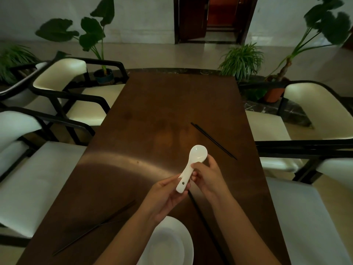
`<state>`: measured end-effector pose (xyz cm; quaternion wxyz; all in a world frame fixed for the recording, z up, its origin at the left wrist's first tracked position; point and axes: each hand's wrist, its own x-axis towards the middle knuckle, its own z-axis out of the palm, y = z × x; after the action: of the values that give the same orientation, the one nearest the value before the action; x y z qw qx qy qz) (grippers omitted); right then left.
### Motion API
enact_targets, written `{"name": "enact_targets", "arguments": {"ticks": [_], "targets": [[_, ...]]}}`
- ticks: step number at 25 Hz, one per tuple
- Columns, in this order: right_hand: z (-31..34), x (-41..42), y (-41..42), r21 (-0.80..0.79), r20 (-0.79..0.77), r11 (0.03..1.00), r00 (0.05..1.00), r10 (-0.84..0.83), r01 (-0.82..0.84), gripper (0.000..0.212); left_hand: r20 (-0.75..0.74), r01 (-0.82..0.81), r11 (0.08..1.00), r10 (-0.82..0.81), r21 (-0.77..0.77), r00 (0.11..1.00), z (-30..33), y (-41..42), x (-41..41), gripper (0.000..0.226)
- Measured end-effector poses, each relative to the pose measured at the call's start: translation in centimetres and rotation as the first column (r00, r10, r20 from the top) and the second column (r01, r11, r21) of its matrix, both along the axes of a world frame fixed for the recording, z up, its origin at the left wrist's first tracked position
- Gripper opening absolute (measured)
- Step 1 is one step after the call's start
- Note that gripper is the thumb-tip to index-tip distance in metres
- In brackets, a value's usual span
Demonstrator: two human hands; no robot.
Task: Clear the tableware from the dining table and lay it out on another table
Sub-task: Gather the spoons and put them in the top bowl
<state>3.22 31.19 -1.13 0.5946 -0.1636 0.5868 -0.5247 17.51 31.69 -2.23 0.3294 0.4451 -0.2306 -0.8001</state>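
From the head camera, both hands meet above the dark wooden table (152, 115) and share one white ceramic soup spoon (192, 165). The left hand (168, 196) pinches the flat handle end, thumb on top beside a small dark hole, the other fingers curled beneath it. The right hand (208, 175) clamps the neck of the handle between thumb and fingertips; its index finger curves behind the glossy oval bowl, which points away from the person.

A black chopstick (205, 224) emerges from under the fingers and runs toward the bottom edge, its upper end hidden by the hands and its lower end by the right forearm; whether either hand holds it is unclear. Just below the left wrist sits a round white plate (186, 238), partly covered by the forearm and cut off at the frame's bottom. A pair of black chopsticks (214, 141) lies beyond the right fingers, and another pair (95, 227), blurred, lies left of the left forearm. Cream-cushioned chairs (57, 73) with black frames flank the table.
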Motion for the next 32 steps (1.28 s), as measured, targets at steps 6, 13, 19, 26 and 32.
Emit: {"name": "enact_targets", "arguments": {"ticks": [6, 13, 19, 26, 32], "targets": [[-0.3, 1.0, 0.3, 0.010, -0.014, 1.000, 1.000, 0.016, -0.016, 0.038, 0.284, 0.070, 0.975, -0.008, -0.209, 0.959, 0.1, 1.1, 1.2, 0.016], [-2.2, 1.2, 3.6, 0.090, -0.579, 0.973, 0.783, 0.226, -0.214, 0.014, 0.353, 0.244, 0.958, -0.178, -0.152, 0.919, 0.8, 2.0, 8.4, 0.023], [-7.0, 5.9, 9.5, 0.419, -0.677, 0.814, 0.459, 0.575, -0.402, 0.010, 0.516, 0.373, 0.926, -0.348, 0.058, 0.783, -1.4, 4.8, 13.7, 0.021], [-9.7, 8.8, 13.5, 0.469, -0.837, 0.824, 0.137, 0.530, -0.319, 0.011, 0.567, 0.402, 0.911, -0.379, 0.091, 0.731, -4.3, 6.9, 14.7, 0.020], [-10.7, 10.1, 14.7, 0.483, -0.874, 0.833, -0.203, 0.441, -0.270, 0.020, 0.577, 0.371, 0.923, -0.359, 0.102, 0.734, -5.2, 7.6, 14.7, 0.021]]}}
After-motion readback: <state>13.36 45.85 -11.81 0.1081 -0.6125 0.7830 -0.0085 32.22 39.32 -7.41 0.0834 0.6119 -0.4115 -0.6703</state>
